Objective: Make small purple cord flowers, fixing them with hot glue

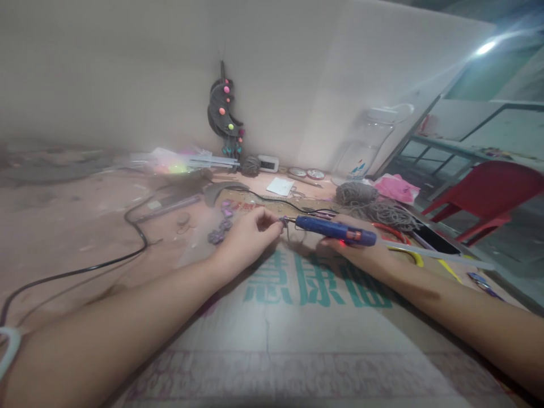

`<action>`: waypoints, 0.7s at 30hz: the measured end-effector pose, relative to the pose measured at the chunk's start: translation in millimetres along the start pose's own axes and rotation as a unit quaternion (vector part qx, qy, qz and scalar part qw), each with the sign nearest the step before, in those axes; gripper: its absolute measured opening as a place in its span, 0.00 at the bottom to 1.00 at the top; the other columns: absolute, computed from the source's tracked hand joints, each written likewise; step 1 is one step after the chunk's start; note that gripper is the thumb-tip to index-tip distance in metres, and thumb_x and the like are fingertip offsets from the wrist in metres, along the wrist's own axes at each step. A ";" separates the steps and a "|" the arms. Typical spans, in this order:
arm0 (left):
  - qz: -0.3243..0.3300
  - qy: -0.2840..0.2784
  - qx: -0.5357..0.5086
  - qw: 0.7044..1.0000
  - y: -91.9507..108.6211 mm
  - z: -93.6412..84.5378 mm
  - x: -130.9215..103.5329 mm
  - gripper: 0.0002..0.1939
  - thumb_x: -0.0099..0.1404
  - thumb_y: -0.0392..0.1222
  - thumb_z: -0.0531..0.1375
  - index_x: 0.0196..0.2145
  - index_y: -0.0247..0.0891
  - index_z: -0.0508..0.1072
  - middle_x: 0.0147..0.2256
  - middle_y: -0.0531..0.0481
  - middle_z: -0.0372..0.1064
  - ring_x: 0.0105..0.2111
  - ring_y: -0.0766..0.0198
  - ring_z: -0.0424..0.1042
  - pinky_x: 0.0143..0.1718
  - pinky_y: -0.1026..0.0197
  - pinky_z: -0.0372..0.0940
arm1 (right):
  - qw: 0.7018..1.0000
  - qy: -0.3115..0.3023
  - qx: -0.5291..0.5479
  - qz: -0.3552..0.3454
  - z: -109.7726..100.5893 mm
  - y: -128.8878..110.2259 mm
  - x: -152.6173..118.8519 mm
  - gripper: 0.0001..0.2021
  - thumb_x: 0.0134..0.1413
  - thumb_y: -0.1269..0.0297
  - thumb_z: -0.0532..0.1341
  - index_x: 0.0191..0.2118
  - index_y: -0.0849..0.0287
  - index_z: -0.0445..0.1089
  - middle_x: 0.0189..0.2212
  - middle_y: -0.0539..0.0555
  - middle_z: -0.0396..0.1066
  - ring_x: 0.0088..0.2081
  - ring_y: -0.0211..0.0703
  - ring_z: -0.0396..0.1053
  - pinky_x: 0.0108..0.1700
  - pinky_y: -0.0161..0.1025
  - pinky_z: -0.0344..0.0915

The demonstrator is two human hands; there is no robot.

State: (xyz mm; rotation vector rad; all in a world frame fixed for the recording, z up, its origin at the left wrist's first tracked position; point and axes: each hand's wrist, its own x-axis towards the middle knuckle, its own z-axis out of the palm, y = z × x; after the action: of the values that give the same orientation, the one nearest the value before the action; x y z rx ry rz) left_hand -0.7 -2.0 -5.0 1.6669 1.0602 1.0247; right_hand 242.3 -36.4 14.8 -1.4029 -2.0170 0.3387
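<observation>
Tabletop, glue gun in right hand

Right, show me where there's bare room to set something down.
Widest: the printed sheet between left forearm and right forearm, nearer than the teal lettering. Smaller: the tabletop between black cable and left forearm. Crowded: beyond the blue glue gun, around gray yarn and clear bottle.

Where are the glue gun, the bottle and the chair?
Glue gun (331, 228): head view, on its blue body.
Bottle (366, 144): head view, on its clear wall.
Chair (497, 190): head view, on its red backrest.
</observation>
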 end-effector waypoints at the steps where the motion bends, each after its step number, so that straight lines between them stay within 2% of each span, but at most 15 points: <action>1: 0.005 0.003 0.006 1.000 -0.3 -0.1 0.1 0.08 0.60 0.45 0.59 0.31 0.38 0.68 0.28 0.53 0.70 0.27 0.66 0.67 0.30 0.64 0.61 | 1.000 -0.003 0.001 0.001 -0.2 -0.6 0.2 0.10 0.49 0.56 0.65 0.31 0.56 0.71 0.30 0.52 0.73 0.31 0.44 0.69 0.32 0.38 0.64; 4: 0.013 0.007 0.016 1.000 -1.3 -0.1 0.3 0.08 0.60 0.45 0.59 0.31 0.38 0.69 0.30 0.52 0.71 0.28 0.66 0.68 0.31 0.63 0.61 | 1.000 -0.003 -0.007 -0.002 0.1 -1.3 0.8 0.10 0.49 0.55 0.65 0.32 0.56 0.72 0.31 0.53 0.74 0.32 0.45 0.70 0.33 0.38 0.64; 10: 0.016 -0.001 0.016 1.000 -0.7 -0.2 -0.4 0.07 0.61 0.44 0.59 0.32 0.38 0.68 0.28 0.53 0.70 0.27 0.66 0.67 0.29 0.64 0.60 | 0.999 0.010 -0.027 -0.018 0.8 -2.1 1.4 0.10 0.49 0.55 0.65 0.30 0.57 0.71 0.28 0.52 0.74 0.30 0.45 0.70 0.33 0.38 0.64; 21: 0.009 -0.007 0.014 1.000 0.0 0.0 0.0 0.07 0.61 0.44 0.58 0.32 0.38 0.68 0.25 0.54 0.69 0.24 0.67 0.67 0.28 0.64 0.60 | 0.999 0.015 -0.037 -0.028 0.8 -3.2 0.9 0.10 0.49 0.56 0.64 0.30 0.57 0.71 0.31 0.54 0.76 0.32 0.46 0.72 0.32 0.37 0.65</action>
State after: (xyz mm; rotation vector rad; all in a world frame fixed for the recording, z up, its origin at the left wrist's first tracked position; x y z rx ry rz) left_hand -0.7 -2.1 -5.0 1.7075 1.0563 1.0116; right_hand 239.2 -36.7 16.2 -1.3842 -2.0575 0.2195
